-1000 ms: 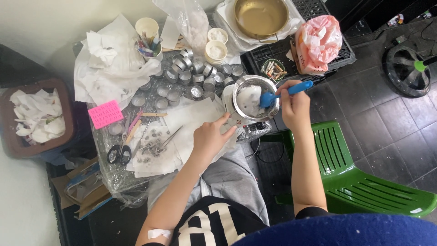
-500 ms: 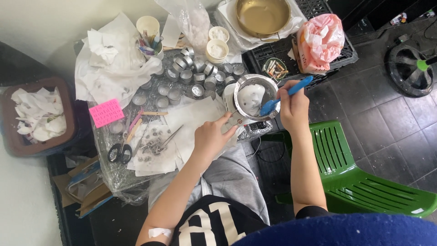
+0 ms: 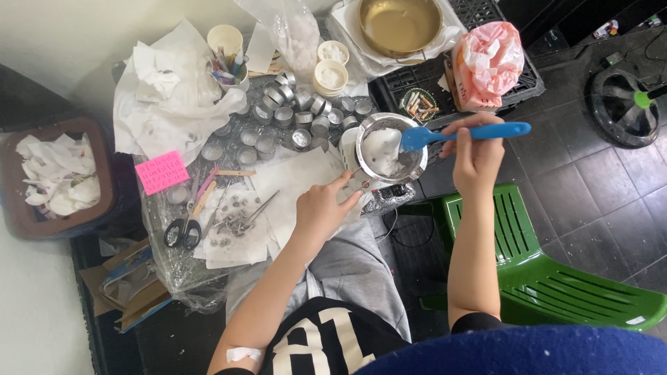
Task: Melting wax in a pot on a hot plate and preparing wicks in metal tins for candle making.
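My right hand [image 3: 478, 154] grips a blue spatula [image 3: 458, 133] whose blade reaches into a small metal pot [image 3: 389, 147] holding white wax-like material. My left hand [image 3: 321, 210] rests on the low table beside the pot's base, fingers spread on white paper [image 3: 295, 182], holding nothing. Several small empty metal tealight cups [image 3: 299, 118] stand in rows just behind the pot.
Scissors [image 3: 182, 229], tweezers and small metal bits lie on paper at the table's left. A pink note [image 3: 161, 171], a cup of pens [image 3: 228, 55], two white bowls [image 3: 331, 73], a brass pan [image 3: 399, 26], a pink bag [image 3: 488, 62], a green plastic chair [image 3: 549, 271] and a brown bin [image 3: 52, 177] surround me.
My right hand has swung the spatula's handle from pointing up-right to nearly level, the blade still in the pot. My left hand stays beside the pot.
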